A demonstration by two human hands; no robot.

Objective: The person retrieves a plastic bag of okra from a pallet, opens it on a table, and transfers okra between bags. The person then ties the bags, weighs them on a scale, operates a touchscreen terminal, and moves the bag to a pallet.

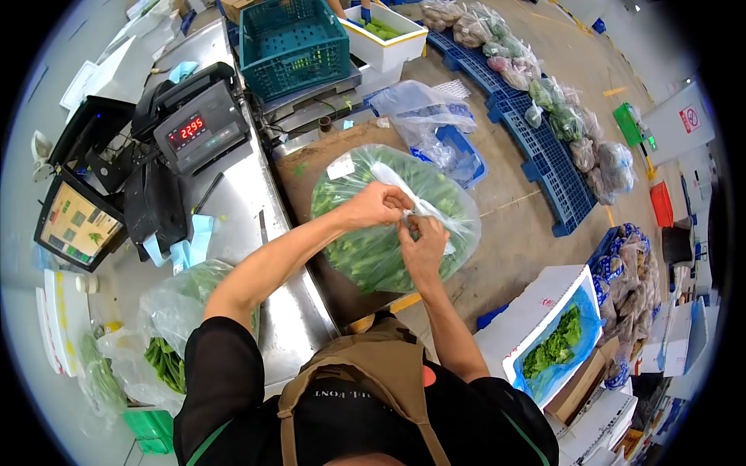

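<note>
A large clear plastic bag [353, 252] full of green leafy vegetables lies in front of me on a brown board [350, 150]. A white label [340, 168] sticks to its upper left side. Both hands are over the gathered plastic at the top of the bag. My left hand [376, 206] is closed, its fingertips pinching the plastic. Just below and to the right, my right hand [424, 239] is also closed on the plastic, fingertips close to the left ones. The pinched part is mostly hidden by the fingers.
On the steel counter [241, 206] at left stand a scale display [200, 128] and a touchscreen [78, 220]. A green crate [295, 58] sits ahead. Bagged produce lines a blue pallet [548, 155]. A foam box [517, 342] with lettuce is at right. Another person's gloved hand [365, 14] is at the top.
</note>
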